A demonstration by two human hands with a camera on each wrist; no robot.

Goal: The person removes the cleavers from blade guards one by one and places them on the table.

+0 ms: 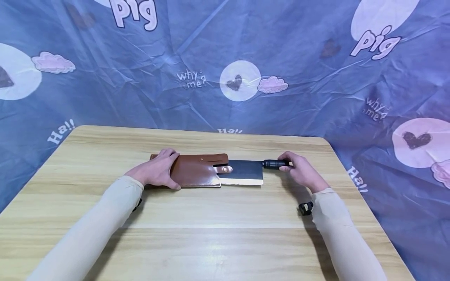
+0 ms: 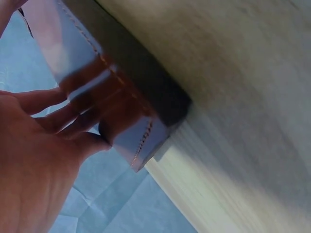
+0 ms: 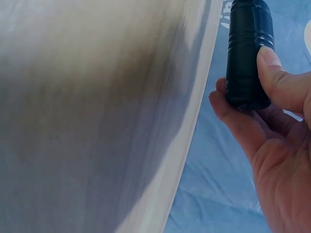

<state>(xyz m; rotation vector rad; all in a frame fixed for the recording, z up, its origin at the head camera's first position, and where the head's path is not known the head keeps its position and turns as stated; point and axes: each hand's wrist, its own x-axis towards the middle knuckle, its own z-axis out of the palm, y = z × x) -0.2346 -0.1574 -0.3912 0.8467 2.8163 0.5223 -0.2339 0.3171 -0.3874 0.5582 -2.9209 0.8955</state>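
A brown leather knife sheath [image 1: 197,171] lies across the table, with a strap [image 1: 224,169] and snap at its right end. Out of that end comes part of a cleaver [image 1: 242,169], its blade dark with a bright lower edge; the rest of the blade is hidden inside. My left hand [image 1: 161,171] grips the sheath's left part, thumb at the near edge and fingers toward the far edge. In the left wrist view the stitched sheath corner [image 2: 141,141] shows beside the fingers. Between thumb and fingers, my right hand [image 1: 299,169] holds the end of the black ribbed handle [image 3: 248,58].
The wood-grain table [image 1: 211,242] spreads around both hands. Behind it hangs a blue printed cloth [image 1: 197,47], which also drops past the table's right side. A small black device [image 1: 306,208] sits at the right wrist.
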